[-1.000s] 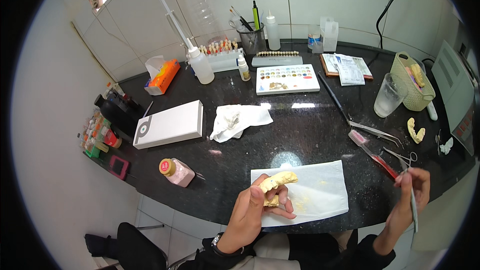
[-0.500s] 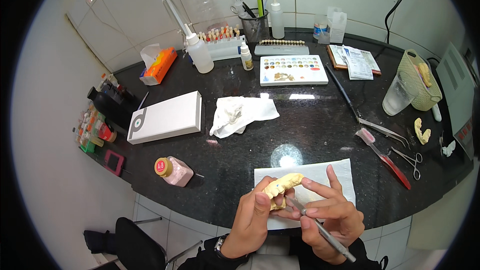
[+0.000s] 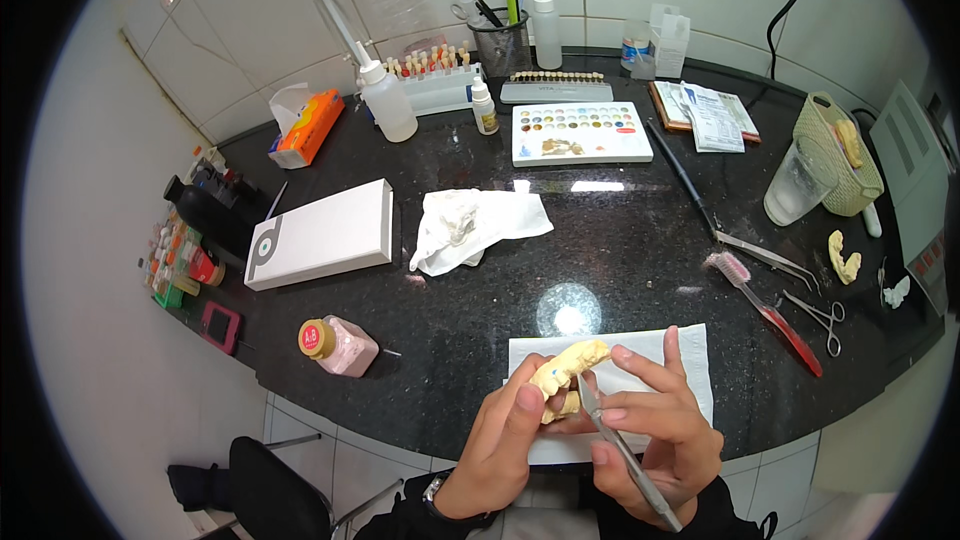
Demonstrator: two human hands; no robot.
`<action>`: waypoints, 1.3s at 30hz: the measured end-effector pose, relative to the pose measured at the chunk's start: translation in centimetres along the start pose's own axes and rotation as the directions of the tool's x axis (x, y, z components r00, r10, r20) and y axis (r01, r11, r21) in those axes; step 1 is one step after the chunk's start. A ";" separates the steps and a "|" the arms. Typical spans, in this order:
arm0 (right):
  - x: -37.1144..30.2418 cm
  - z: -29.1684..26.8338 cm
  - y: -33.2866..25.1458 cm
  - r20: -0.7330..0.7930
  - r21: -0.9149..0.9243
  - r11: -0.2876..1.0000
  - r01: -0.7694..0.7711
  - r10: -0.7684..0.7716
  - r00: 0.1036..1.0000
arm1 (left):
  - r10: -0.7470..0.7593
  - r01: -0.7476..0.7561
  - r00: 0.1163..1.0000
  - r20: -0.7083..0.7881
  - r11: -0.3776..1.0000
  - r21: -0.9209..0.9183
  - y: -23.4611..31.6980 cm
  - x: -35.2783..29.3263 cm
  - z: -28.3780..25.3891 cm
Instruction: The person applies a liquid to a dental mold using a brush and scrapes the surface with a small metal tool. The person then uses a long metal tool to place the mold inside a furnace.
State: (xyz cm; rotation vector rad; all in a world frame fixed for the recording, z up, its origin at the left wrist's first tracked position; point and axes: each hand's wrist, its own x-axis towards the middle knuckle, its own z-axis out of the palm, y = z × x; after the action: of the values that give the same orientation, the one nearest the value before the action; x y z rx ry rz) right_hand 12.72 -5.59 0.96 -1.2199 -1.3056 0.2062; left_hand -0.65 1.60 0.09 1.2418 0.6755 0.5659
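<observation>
A pale yellow plaster dental model (image 3: 572,364), curved like a tooth arch, is gripped in my left hand (image 3: 503,437), thumb on its near side. My right hand (image 3: 655,430) holds a silver metal carving knife (image 3: 628,458) like a pen. The knife's blade points up into the inner side of the arch; whether it touches the plaster I cannot tell. My right index fingertip rests against or very near the model's right end. Beneath both hands a white paper towel (image 3: 676,348) lies at the counter's front edge.
Right of the towel lie a red toothbrush (image 3: 765,312), scissor-like forceps (image 3: 822,316), tweezers (image 3: 765,252) and another plaster arch (image 3: 843,258). To the left stand a pink-filled bottle (image 3: 345,348) and a white box (image 3: 322,237). Crumpled tissue (image 3: 470,225) and a paint palette (image 3: 582,134) sit farther back.
The knife has swung steeper, its blade now higher inside the arch and its handle end shifted left. The model stays in my left hand. The whole view has shifted slightly.
</observation>
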 end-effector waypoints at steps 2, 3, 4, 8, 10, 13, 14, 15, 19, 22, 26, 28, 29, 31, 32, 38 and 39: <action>0.0 0.0 0.1 0.021 -0.023 0.999 0.026 -0.025 0.999 | -0.018 0.018 1.000 -0.009 1.000 -0.020 0.2 -0.1 0.1; 0.0 0.2 0.2 0.025 -0.014 0.999 0.032 -0.032 0.999 | -0.028 0.027 1.000 -0.014 0.999 -0.029 0.3 -0.2 0.1; -0.1 0.3 0.3 0.030 -0.005 0.999 0.039 -0.039 0.999 | -0.031 0.031 0.999 -0.007 0.999 -0.040 0.3 -0.3 0.2; 0.0 0.2 0.2 0.067 -0.047 0.997 0.058 -0.054 0.996 | 0.043 -0.043 0.999 -0.002 0.997 -0.070 -0.1 -0.2 0.3; -0.1 0.2 0.0 0.073 -0.052 0.998 0.041 -0.037 0.997 | 0.085 -0.086 0.996 -0.006 0.994 -0.073 -0.3 -0.2 0.4; 0.2 0.4 0.1 0.082 -0.060 0.997 0.053 -0.048 0.995 | 0.087 -0.087 0.996 -0.005 0.993 -0.074 0.0 -0.1 0.2; 0.2 0.4 0.1 0.082 -0.067 0.996 0.055 -0.050 0.995 | 0.091 -0.091 0.996 -0.001 0.993 -0.070 -0.2 -0.1 0.1; 0.2 0.4 0.1 0.083 -0.073 0.996 0.057 -0.051 0.995 | 0.094 -0.094 0.996 0.002 0.993 -0.067 -0.4 -0.1 0.0; 0.3 0.2 0.1 0.098 -0.100 0.991 0.088 -0.078 0.992 | 0.102 -0.102 0.995 -0.010 0.993 -0.058 -0.3 -0.1 0.2; 0.2 0.3 0.1 0.085 -0.088 0.994 0.068 -0.060 0.995 | 0.068 -0.069 0.998 -0.014 0.997 -0.046 0.1 -0.2 0.4; 0.1 0.3 0.2 0.080 -0.080 0.995 0.064 -0.057 0.995 | 0.091 -0.090 0.996 0.009 0.996 -0.021 -0.2 -0.1 0.0; 0.2 0.3 0.2 0.088 -0.080 0.994 0.074 -0.067 0.994 | 0.134 -0.134 0.991 0.003 0.991 -0.025 -0.4 0.0 0.0; 0.2 0.3 0.2 0.091 -0.091 0.993 0.080 -0.072 0.993 | 0.130 -0.130 0.992 -0.004 0.991 -0.028 -0.3 0.0 0.2; 0.2 0.3 0.2 0.098 -0.111 0.989 0.093 -0.083 0.992 | 0.122 -0.122 0.992 -0.018 0.992 -0.027 -0.2 -0.1 0.3; 0.1 0.4 0.0 0.104 -0.126 0.988 0.087 -0.074 0.992 | 0.116 -0.117 0.993 -0.023 0.993 -0.025 -0.1 -0.1 0.3; 0.0 0.7 -0.5 0.123 -0.160 0.985 0.061 -0.041 0.992 | 0.076 -0.075 0.997 -0.020 0.997 0.019 -0.2 -0.1 0.2; 0.0 0.8 -0.5 0.128 -0.166 0.984 0.057 -0.036 0.991 | 0.046 -0.046 0.999 -0.017 0.999 0.010 -0.1 -0.2 0.2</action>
State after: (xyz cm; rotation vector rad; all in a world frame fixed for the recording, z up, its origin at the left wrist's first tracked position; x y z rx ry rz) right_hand 11.83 -5.31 1.15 -1.3357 -1.4831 0.1415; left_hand -0.59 1.32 0.10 1.2649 0.6661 0.6130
